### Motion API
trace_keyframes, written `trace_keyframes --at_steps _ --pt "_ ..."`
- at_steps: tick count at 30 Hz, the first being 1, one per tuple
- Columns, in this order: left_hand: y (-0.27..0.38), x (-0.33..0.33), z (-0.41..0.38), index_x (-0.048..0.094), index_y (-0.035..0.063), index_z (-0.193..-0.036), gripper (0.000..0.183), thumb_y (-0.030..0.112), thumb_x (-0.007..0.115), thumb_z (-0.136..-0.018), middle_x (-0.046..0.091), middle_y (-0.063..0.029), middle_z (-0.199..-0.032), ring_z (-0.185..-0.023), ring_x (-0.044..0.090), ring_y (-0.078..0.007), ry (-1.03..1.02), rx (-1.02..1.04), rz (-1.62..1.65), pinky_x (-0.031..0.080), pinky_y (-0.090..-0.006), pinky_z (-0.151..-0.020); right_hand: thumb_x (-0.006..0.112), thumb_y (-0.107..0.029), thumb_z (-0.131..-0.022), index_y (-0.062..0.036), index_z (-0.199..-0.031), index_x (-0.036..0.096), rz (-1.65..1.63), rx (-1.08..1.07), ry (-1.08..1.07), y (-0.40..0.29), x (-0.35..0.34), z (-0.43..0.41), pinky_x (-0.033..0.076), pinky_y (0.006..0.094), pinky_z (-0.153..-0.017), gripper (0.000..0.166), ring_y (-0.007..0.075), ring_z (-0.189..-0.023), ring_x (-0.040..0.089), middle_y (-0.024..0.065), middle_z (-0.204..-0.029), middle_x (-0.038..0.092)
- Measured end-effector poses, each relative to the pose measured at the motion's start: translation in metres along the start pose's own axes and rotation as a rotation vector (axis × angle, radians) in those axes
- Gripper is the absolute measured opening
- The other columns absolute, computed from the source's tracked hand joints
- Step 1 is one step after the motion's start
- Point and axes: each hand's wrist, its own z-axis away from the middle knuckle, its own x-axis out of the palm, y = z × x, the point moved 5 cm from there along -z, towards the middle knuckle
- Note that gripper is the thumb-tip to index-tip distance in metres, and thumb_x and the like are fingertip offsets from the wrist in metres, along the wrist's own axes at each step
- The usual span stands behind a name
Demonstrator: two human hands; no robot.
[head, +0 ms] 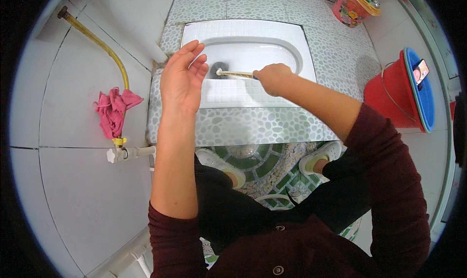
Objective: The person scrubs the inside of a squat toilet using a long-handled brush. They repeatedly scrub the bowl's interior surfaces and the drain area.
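Note:
A white ceramic squat toilet [248, 95] is set into the raised, pebble-patterned floor before me. My right hand [273, 78] is closed around the handle of a toilet brush [237, 74]. The grey bristle head [219, 68] of that brush rests at the left end of the basin. Raised over the toilet's left edge, my left hand [186, 77] holds nothing. Its palm is turned partly up and its fingers are loosely bent and a little apart.
On the left wall, a yellow hose [105, 46] runs to a white valve [116, 155], with a pink cloth [115, 114] draped on it. At right stand a red bucket [386, 95], a blue basin [425, 106] with a phone [421, 72], and a floral bin [348, 10].

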Motion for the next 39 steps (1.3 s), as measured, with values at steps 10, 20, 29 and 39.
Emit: trace_keyframes --at_steps 10,20,29,39 --pt "-0.002 0.005 -0.003 0.050 -0.0067 -0.110 0.033 0.005 0.054 -0.079 0.054 -0.0143 -0.105 -0.078 0.053 -0.0136 0.004 0.009 -0.016 0.047 -0.0248 -0.070 0.043 -0.010 -0.085 -0.0285 -0.131 0.037 0.206 -0.046 0.043 0.071 0.006 0.027 0.048 0.0391 -0.058 0.050 0.0274 -0.067 0.061 0.0111 -0.074 0.059" --pt "-0.008 0.012 0.005 0.050 -0.0067 -0.110 0.033 0.005 0.054 -0.080 0.053 -0.0133 -0.105 -0.079 0.052 -0.0141 -0.004 -0.012 -0.017 0.047 -0.0251 -0.070 0.051 -0.014 -0.083 -0.0271 -0.133 0.034 0.026 0.266 -0.024 0.231 0.021 0.190 0.046 0.0427 -0.066 0.055 0.0349 -0.074 0.060 0.0223 -0.082 0.059" --pt "0.000 0.000 -0.007 0.048 -0.0074 -0.111 0.033 0.001 0.054 -0.079 0.049 -0.0094 -0.098 -0.083 0.051 -0.0161 0.150 0.073 0.050 0.047 -0.0256 -0.071 0.039 -0.013 -0.088 -0.0349 -0.133 0.031 0.038 0.161 0.063 0.118 0.034 0.062 0.049 0.0407 -0.058 0.050 0.0298 -0.069 0.061 0.0130 -0.078 0.059" --pt "-0.018 0.001 -0.017 0.053 -0.0009 -0.109 0.030 0.004 0.055 -0.079 0.056 -0.0067 -0.099 -0.082 0.053 -0.0155 0.035 0.024 0.059 0.046 -0.0258 -0.072 0.039 -0.011 -0.088 -0.0263 -0.132 0.035 0.041 0.199 0.011 0.135 0.017 0.066 0.047 0.0387 -0.059 0.046 0.0255 -0.072 0.061 0.0098 -0.078 0.060"
